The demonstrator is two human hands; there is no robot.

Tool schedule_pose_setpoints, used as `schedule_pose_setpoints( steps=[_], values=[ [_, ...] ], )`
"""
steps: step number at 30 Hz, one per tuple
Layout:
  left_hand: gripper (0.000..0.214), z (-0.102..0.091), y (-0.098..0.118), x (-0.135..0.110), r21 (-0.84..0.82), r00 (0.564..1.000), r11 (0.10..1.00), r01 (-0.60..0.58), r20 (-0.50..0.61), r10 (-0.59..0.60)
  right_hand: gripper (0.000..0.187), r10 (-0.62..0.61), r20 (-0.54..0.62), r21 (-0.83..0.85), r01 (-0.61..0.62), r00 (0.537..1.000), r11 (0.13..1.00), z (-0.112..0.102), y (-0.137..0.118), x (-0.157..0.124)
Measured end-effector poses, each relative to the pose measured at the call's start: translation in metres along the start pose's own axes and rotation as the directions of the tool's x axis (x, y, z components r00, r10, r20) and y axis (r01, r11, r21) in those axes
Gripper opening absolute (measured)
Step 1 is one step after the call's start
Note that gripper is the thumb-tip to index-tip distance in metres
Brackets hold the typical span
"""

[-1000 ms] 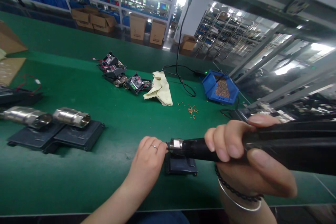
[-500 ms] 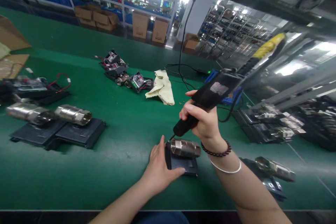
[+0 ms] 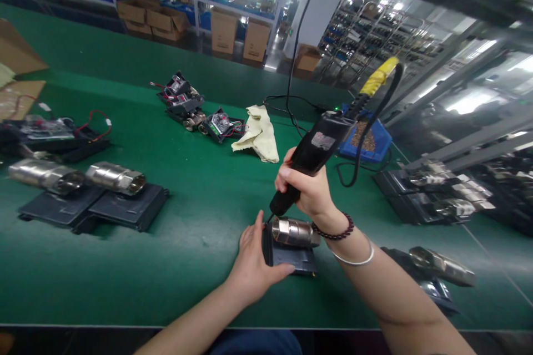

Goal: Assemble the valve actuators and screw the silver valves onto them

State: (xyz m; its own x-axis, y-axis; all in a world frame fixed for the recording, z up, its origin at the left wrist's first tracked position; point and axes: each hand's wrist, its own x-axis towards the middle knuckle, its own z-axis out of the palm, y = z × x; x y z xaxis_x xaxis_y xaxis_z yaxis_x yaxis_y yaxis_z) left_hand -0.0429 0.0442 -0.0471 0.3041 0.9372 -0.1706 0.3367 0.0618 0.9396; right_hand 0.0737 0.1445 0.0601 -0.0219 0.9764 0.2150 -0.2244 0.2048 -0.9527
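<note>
My right hand (image 3: 306, 180) is wrapped round a black electric screwdriver (image 3: 317, 144) with a yellow-taped cable end. Its bit points down at the far left corner of a dark plastic housing (image 3: 295, 259). A metal valve body (image 3: 295, 232) lies across the top of that housing. My left hand (image 3: 255, 263) steadies the housing from the left, fingers along its left side and thumb resting on its near part. The bit's very tip is hidden near my left fingertips.
A blue tray (image 3: 385, 141) of small screws lies behind the screwdriver. A pale cloth (image 3: 259, 136) and opened housings with circuit boards (image 3: 222, 123) sit further back. Valve units stand at left (image 3: 120, 199) and right (image 3: 441, 266). A black cable (image 3: 295, 44) hangs from above.
The screwdriver has swung more upright, and its top has moved left and down. My right hand has shifted slightly left. My left hand and the housing stay almost in place.
</note>
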Motion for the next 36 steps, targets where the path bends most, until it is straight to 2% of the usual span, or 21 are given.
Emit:
schedule_pose_setpoints(
  steps=[5,11,12,14,16,18,23,25,28,32,34,36],
  values=[
    [0.108,-0.001,0.000,0.001,0.003,1.000,1.000,0.012,-0.008,-0.012,0.030,0.031,0.117,0.052,-0.038,0.993,0.998,-0.002,0.004,0.001],
    [0.101,-0.003,-0.002,0.004,0.040,1.000,0.999,0.007,-0.022,-0.006,0.033,0.040,0.143,0.070,-0.050,0.989,0.996,-0.010,-0.007,0.004],
    [0.099,-0.004,-0.002,0.004,0.045,1.000,0.999,0.010,-0.019,-0.009,0.033,0.021,0.126,0.074,-0.030,0.992,0.997,-0.014,-0.011,0.006],
    [0.094,-0.005,-0.004,0.005,0.064,1.000,0.998,0.013,-0.012,-0.012,0.032,-0.083,-0.021,0.052,0.084,0.996,0.995,-0.029,-0.021,0.011],
    [0.089,-0.005,-0.006,0.006,0.099,1.000,0.995,0.003,-0.005,-0.002,0.031,-0.230,-0.235,-0.036,0.228,0.944,0.973,-0.049,-0.029,0.016],
    [0.084,-0.005,-0.008,0.007,0.143,1.000,0.989,-0.024,-0.009,0.026,0.030,-0.350,-0.395,-0.153,0.315,0.850,0.937,-0.071,-0.032,0.019],
    [0.073,-0.004,-0.013,0.010,0.206,0.996,0.975,-0.082,-0.029,0.090,0.027,-0.498,-0.565,-0.371,0.337,0.657,0.865,-0.118,-0.011,0.018],
    [0.071,-0.004,-0.015,0.010,0.218,0.995,0.972,-0.082,-0.040,0.093,0.026,-0.533,-0.594,-0.429,0.323,0.602,0.844,-0.129,0.003,0.018],
    [0.072,-0.005,-0.016,0.011,0.214,0.994,0.972,-0.097,-0.037,0.107,0.027,-0.558,-0.610,-0.473,0.306,0.563,0.826,-0.135,0.020,0.018],
    [0.082,-0.007,-0.009,0.013,0.144,0.990,0.980,-0.135,0.063,0.127,0.024,-0.561,-0.599,-0.488,0.295,0.572,0.822,-0.131,0.023,0.015],
    [0.081,-0.010,-0.001,0.015,0.092,0.986,0.988,-0.123,0.121,0.111,0.021,-0.562,-0.595,-0.487,0.299,0.574,0.821,-0.127,0.020,0.009],
    [0.078,-0.014,0.008,0.015,0.048,0.987,0.993,-0.107,0.128,0.100,0.021,-0.566,-0.595,-0.486,0.306,0.571,0.819,-0.123,0.018,-0.001]
  ],
)
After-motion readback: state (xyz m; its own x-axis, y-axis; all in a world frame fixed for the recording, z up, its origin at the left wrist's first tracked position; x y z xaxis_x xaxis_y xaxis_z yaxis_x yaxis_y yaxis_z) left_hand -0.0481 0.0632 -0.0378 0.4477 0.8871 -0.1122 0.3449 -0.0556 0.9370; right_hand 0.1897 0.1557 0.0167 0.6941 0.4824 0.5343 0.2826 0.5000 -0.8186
